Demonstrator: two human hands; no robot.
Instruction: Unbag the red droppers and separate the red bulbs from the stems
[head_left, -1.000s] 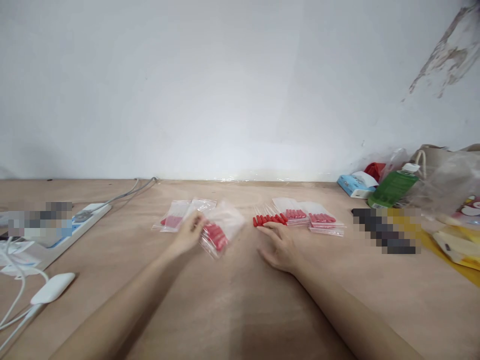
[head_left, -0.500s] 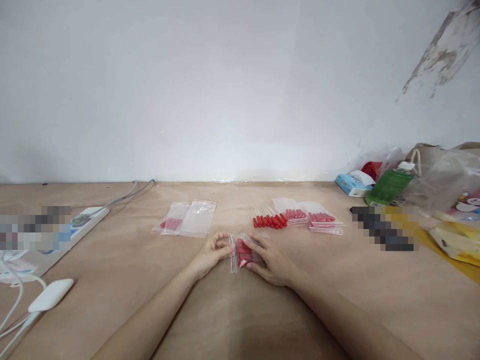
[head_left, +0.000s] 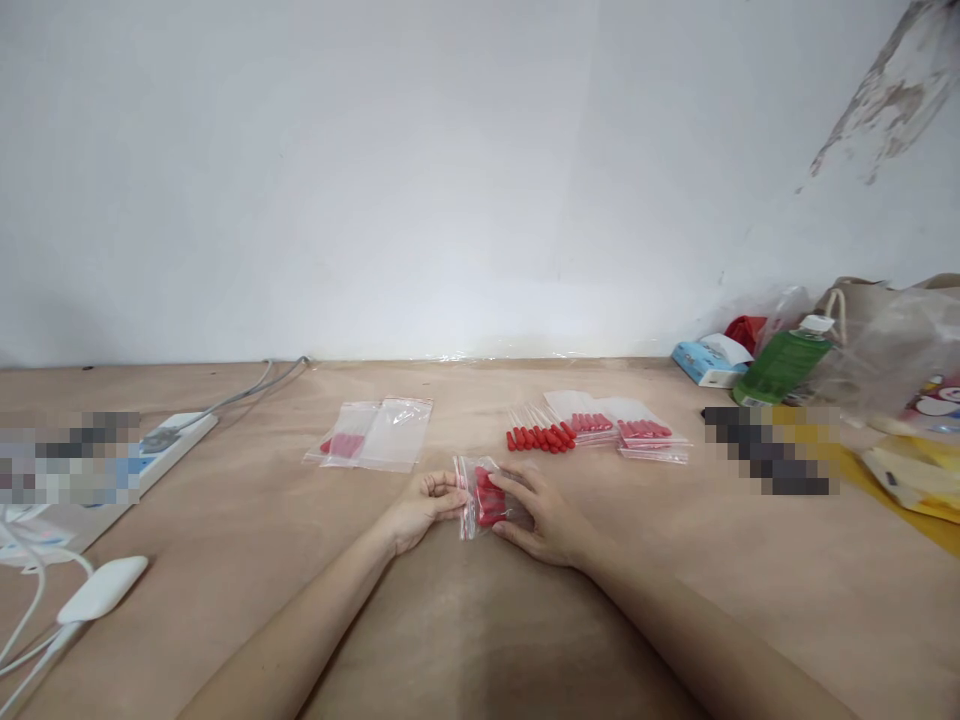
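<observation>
A small clear zip-lock bag (head_left: 490, 500) with red pieces inside lies on the table between my hands, its zip edge turned left. My left hand (head_left: 424, 510) pinches that zip edge between thumb and fingers. From the other side, my right hand (head_left: 551, 522) holds the bag, thumb at the near corner and fingertips on the plastic by the red pieces. Just beyond are several loose red-ended sticks (head_left: 540, 438) with thin pale shafts. To their right sit stacked filled bags (head_left: 651, 450). Flat zip-lock bags (head_left: 396, 435) lie at the left, near a bag with red pieces (head_left: 343, 446).
A white power strip (head_left: 187, 430) with cables and a white plug-like block (head_left: 103, 590) are at the left. On the right stand a green bottle (head_left: 784, 362), a blue tissue pack (head_left: 709, 362) and plastic bags (head_left: 892, 350). A wall closes the table's back.
The bag lies a little flatter, with its red pieces showing more plainly. My right fingers have shifted slightly on it, while my left hand keeps its pinch at the zip edge.
</observation>
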